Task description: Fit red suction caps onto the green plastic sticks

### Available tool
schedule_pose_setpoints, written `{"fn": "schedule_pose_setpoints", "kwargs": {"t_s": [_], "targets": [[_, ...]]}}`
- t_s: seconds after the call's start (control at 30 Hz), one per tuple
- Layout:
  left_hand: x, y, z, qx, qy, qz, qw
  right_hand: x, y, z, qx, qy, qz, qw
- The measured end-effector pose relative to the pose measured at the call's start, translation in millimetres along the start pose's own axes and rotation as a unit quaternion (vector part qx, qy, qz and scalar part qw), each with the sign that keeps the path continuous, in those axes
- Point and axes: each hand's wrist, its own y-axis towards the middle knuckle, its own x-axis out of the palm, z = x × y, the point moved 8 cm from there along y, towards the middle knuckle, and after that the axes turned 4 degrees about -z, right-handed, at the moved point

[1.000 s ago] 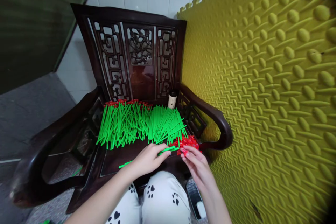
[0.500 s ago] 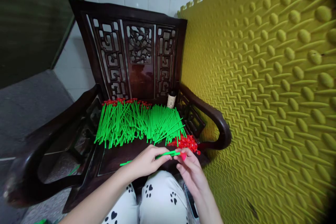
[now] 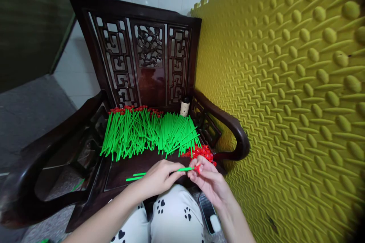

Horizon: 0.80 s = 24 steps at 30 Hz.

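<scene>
Pinched in my left hand point(image 3: 163, 174) are thin green plastic sticks point(image 3: 186, 169). Two stick ends poke out to the left behind that hand, and one end points right. My right hand point(image 3: 210, 183) has its fingertips closed around a small red cup-like piece point(image 3: 197, 169) at the right end of the stick. How deep the stick sits in it is hidden by the fingers. Just beyond my right hand lies a heap of red pieces point(image 3: 203, 152). Plain green sticks point(image 3: 178, 133) are piled behind my hands, beside sticks with red tops point(image 3: 125, 134) on the left.
Everything lies on a dark carved wooden chair point(image 3: 152, 87) with curved armrests. A cream cylinder with a black top point(image 3: 184, 108) stands at the back right. A yellow foam mat point(image 3: 273, 95) rises on the right. A phone-like object point(image 3: 207, 210) is beside my knee.
The red piece now meets the end of one green stick, with my right fingers wrapped more closely around it. Before, two stick ends showed between my hands. The view has shifted slightly.
</scene>
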Motion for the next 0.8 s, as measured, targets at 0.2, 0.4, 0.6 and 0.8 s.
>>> {"fn": "schedule_pose_setpoints", "kwargs": {"t_s": [0.2,0.4,0.6,0.8], "targets": [[-0.1,-0.9,6.0,0.013,0.014,0.0,1.0,-1.2,-0.1,-6.0,0.041,-0.057,0.02,0.997],[0.0,-1.6,7.6,0.018,0.023,-0.002,1.0,-11.2,-1.5,-2.1,0.072,-0.047,0.031,0.996],[3.4,-2.9,6.4,0.008,0.055,-0.01,0.998,-17.0,-2.1,5.8,0.086,-0.019,0.028,0.996],[5.3,-1.9,2.5,-0.003,0.079,-0.022,0.997,-21.1,2.0,14.4,0.087,-0.005,0.017,0.996]]}}
